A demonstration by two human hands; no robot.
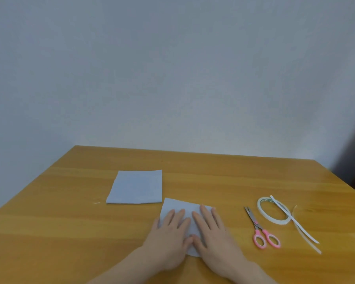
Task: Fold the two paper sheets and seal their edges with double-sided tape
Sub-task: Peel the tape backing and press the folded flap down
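Head view: near the table's (70, 232) front edge, left hand (168, 240) and right hand (215, 236) are lying flat, fingers straight, pressing the folded paper sheet (181, 204), likely sealing it, grasping nothing.

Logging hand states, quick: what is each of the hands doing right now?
Left hand: open, fingers flat, pressing the near paper sheet.
Right hand: open, pressing the same sheet.

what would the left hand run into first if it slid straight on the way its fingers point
Probably nothing on the table: the left hand points up and slightly right, passing right of the folded sheet, though that margin looks thin.
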